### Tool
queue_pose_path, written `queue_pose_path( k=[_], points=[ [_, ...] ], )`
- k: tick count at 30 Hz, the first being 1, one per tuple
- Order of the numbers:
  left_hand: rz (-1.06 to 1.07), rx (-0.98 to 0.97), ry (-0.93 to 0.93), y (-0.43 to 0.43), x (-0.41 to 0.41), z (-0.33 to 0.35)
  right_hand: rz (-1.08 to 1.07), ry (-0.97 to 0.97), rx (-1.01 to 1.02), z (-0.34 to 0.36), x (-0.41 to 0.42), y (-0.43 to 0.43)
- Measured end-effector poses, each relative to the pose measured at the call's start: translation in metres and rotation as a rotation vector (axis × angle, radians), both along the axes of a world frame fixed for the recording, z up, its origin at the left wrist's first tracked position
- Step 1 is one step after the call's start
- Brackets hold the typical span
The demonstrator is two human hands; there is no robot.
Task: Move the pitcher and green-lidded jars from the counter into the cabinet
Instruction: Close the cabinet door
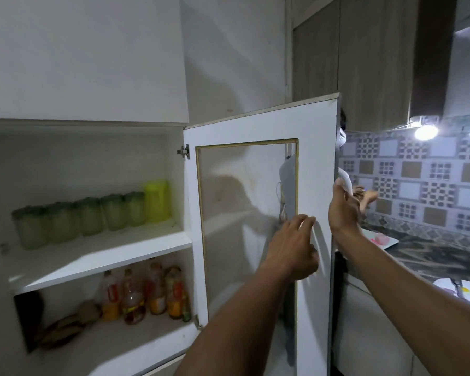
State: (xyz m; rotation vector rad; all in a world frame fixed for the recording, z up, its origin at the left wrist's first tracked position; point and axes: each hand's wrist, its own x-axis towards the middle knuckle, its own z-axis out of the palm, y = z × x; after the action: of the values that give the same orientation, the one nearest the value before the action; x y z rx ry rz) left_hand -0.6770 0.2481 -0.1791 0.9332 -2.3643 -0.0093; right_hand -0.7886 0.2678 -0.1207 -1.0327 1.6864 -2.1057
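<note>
Several green-lidded jars [73,221] stand in a row on the upper shelf of the open white cabinet [98,256]. A yellow-green pitcher [156,201] stands at the right end of that row. The cabinet door [318,169], white with a glass pane, hangs open toward me. My left hand [292,245] rests against the door's inner face with fingers spread and holds nothing. My right hand [343,210] curls around the door's outer edge, at the white handle [346,183].
Several bottles [147,294] and a dark packet stand on the lower shelf. To the right runs a dark marble counter [429,256] with a white plate, under a patterned tile wall and a bright lamp [425,131]. Wood-grain upper cabinets hang above.
</note>
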Motion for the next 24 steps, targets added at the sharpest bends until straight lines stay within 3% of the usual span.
queue_pose_path(
  k=[4, 8, 11, 18, 24],
  points=[
    [0.027, -0.002, 0.041, 0.006, 0.003, 0.0, -0.016, -0.116, -0.036, 0.003, 0.005, 0.013],
    [0.047, -0.12, 0.176, 0.014, 0.014, -0.003, 0.13, -0.224, -0.108, 0.007, 0.014, 0.033],
    [0.091, -0.244, 0.274, 0.019, 0.029, -0.002, 0.375, -0.189, -0.022, -0.001, 0.017, 0.026],
    [0.178, -0.451, 0.378, 0.031, 0.105, 0.008, 0.632, -0.038, -0.041, -0.005, 0.084, 0.017],
    [0.281, -0.551, 0.284, 0.043, 0.202, 0.01, 0.745, 0.059, -0.126, -0.003, 0.175, 0.013]
  ],
)
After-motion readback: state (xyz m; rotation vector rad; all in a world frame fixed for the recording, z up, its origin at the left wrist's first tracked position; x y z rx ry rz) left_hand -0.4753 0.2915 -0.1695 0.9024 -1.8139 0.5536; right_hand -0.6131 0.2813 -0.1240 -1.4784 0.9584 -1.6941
